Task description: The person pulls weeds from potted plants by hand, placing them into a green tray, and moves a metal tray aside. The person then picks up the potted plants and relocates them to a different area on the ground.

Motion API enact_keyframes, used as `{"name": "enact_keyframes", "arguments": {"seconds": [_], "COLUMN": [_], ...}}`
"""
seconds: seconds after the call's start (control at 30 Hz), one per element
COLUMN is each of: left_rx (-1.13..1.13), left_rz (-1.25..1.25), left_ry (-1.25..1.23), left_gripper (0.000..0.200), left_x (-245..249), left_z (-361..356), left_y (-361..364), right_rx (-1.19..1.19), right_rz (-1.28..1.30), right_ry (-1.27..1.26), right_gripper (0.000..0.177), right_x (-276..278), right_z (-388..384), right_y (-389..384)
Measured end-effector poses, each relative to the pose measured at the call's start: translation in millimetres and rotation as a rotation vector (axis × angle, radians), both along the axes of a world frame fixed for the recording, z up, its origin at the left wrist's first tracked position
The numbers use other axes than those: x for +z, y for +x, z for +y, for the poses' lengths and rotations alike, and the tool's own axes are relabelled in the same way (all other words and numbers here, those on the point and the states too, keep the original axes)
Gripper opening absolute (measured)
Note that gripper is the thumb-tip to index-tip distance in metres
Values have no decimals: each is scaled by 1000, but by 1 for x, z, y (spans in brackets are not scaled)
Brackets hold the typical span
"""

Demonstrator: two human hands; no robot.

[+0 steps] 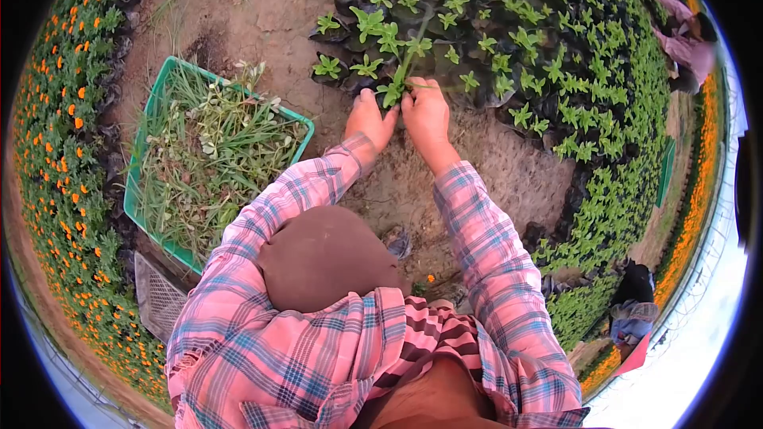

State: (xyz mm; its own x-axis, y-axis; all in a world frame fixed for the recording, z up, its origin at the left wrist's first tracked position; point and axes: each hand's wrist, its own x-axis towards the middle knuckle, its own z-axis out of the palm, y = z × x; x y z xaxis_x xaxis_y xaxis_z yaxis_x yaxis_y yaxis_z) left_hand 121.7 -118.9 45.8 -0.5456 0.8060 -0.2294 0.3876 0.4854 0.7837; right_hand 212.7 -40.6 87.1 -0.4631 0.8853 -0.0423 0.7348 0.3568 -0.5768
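Observation:
Both hands are at the near edge of a bed of young green plants in black plastic bags. My left hand (370, 121) is closed against the side of one black bag, its thumb up along it. A leafy seedling (391, 93) grows from this bag, between the two hands. My right hand (427, 117) is on the bag's other side, fingers pinched together at the base of a long, thin green weed (416, 44). The weed slants up over the neighbouring seedlings. The fingertips are partly hidden behind leaves.
To the left, a green crate (137, 183) holds pulled grass and weeds (214, 139), with a grey mesh crate (156, 298) below. Orange marigolds (71, 123) line the far left. Bagged seedlings (588, 103) spread right. One person (685, 44) bends at upper right; another (633, 314) is lower right.

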Motion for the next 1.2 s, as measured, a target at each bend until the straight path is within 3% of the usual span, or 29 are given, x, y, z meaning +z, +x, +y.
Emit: {"name": "enact_keyframes", "arguments": {"seconds": [0.17,0.2,0.23,0.27,0.33,0.63,0.83,0.9,0.97,1.0,1.03,1.07,1.1,1.2], "left_rx": [39,-6,-52,-49,-105,-189,-231,-228,-226,-200,-162,-156,-143,-94], "left_rz": [-132,18,167,162,273,275,277,269,265,237,225,218,206,212], "left_ry": [-83,-76,-70,-71,126,64,22,9,-2,3,0,-19,-50,116], "left_gripper": [43,44,45,45,46,19,20,21,21,21,22,22,23,27], "left_x": [3,6,9,12,15,-2,-2,0,-2,-7,-9,-4,-1,-17], "left_z": [-3,-5,-6,-7,-11,18,23,25,26,27,28,29,27,12], "left_y": [3,4,5,3,-2,-16,-16,-16,-10,-5,-7,-10,-8,-6], "right_rx": [120,165,169,179,187,109,-48,-185,-294,-363,-401,-457,-507,-468], "right_rz": [-244,-322,-327,-315,-305,-127,62,244,479,409,624,402,744,865], "right_ry": [87,114,112,141,167,205,115,184,97,107,30,96,-125,-194], "right_gripper": [12,9,9,7,6,7,8,6,6,8,9,7,9,9], "right_x": [-3,-6,-9,-12,-16,-17,-9,1,23,37,33,58,56,94], "right_z": [5,7,8,10,13,13,4,8,24,30,41,43,48,18], "right_y": [-8,-8,-7,-5,-1,8,17,21,24,33,40,37,39,0]}}
